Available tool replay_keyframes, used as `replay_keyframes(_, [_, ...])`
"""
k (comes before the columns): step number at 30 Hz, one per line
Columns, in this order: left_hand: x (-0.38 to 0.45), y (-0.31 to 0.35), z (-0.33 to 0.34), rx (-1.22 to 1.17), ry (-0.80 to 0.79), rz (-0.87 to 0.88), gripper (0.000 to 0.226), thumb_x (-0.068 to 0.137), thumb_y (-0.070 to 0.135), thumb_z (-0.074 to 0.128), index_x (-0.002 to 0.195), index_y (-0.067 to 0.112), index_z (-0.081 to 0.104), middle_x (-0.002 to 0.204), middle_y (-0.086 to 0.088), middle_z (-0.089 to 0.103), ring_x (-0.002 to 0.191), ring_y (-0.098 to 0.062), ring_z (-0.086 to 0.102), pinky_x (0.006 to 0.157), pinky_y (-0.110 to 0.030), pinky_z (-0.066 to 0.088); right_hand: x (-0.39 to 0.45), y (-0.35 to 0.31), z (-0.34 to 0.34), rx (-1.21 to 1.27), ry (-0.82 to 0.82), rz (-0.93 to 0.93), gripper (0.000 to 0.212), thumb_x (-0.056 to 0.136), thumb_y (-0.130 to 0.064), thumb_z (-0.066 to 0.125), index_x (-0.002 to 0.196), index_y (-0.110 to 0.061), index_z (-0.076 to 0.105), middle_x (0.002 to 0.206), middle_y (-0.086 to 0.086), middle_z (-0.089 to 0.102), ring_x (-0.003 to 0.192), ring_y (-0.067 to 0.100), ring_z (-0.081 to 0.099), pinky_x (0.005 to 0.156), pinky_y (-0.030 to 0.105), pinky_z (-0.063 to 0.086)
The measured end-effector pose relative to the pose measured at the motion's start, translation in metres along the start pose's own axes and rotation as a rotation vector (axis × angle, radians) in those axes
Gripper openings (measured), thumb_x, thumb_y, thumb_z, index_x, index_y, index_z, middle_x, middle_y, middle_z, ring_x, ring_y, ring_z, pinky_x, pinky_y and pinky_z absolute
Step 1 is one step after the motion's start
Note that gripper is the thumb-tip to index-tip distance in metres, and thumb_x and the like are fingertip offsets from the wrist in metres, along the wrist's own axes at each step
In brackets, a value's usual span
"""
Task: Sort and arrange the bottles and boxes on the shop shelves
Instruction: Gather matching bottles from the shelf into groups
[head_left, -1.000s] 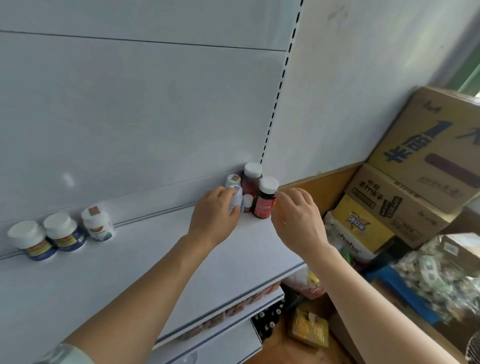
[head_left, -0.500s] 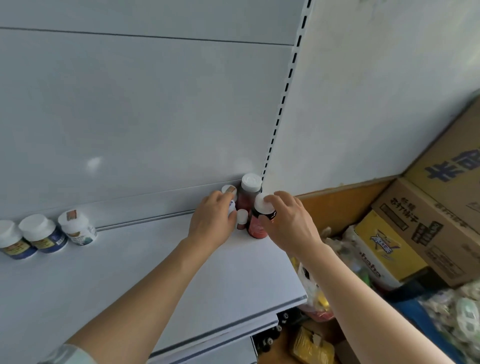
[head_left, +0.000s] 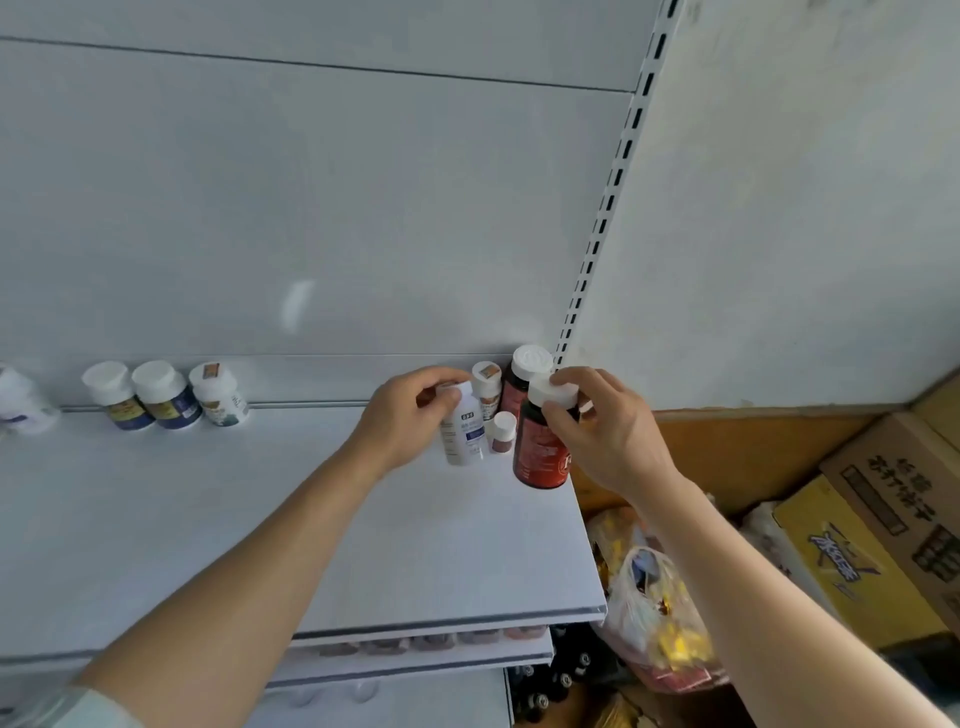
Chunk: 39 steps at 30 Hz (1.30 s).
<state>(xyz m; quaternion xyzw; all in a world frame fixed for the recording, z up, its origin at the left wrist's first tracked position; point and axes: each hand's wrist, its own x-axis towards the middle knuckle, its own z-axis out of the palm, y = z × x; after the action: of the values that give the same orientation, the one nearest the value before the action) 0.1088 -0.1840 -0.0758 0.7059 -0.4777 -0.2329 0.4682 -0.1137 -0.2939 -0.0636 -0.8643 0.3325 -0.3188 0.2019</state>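
White shelf (head_left: 260, 519) carries the bottles at its back right corner. The left hand (head_left: 410, 421) grips a white bottle (head_left: 464, 436); the right hand (head_left: 608, 431) pinches the red bottle (head_left: 540, 452) by its cap, tilted.

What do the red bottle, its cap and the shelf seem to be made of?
Red bottle: probably plastic, glossy, dark and translucent-looking.
Cap: white plastic, matte, seemingly ribbed at the edge.
Shelf: likely painted metal, smooth white with a thin folded front edge.

Bare shelf (head_left: 260, 519) left of bottles (head_left: 498, 410)
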Motion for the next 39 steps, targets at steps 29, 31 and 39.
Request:
replay_keyframes(29, [-0.121,-0.046,-0.180,-0.311,-0.027,-0.079,0.026,0.099,0.012,0.054,0.118,0.022,0.068,0.116,0.003,0.069,0.109,-0.013,0.065,0.096,-0.040,0.054,-0.007,-0.205,0.104,0.285,-0.259,0.172,0.043,0.080,-0.042,0.074,0.120,-0.030,0.063,0.112,-0.008,0.065,0.097,0.001,0.062,0.079,0.019,0.049])
replay_keyframes(31, [-0.131,-0.055,-0.194,-0.307,-0.030,-0.082,0.026,0.099,0.012,0.054,0.119,0.022,0.068,0.117,0.004,0.068,0.109,-0.012,0.064,0.096,-0.039,0.054,-0.010,-0.219,0.116,0.280,-0.265,0.174,0.042,0.078,-0.044,0.075,0.117,-0.031,0.063,0.110,-0.008,0.065,0.095,0.002,0.062,0.078,0.021,0.051])
replay_keyframes(39, [-0.149,-0.081,-0.235,-0.331,0.021,-0.128,0.027,0.097,0.010,0.057,0.116,0.026,0.069,0.119,0.005,0.069,0.110,-0.011,0.065,0.098,-0.037,0.053,-0.006,-0.258,0.156,0.298,-0.314,0.169,0.041,0.074,-0.046,0.079,0.108,-0.032,0.060,0.095,-0.014,0.066,0.087,0.002,0.062,0.066,0.015,0.046])
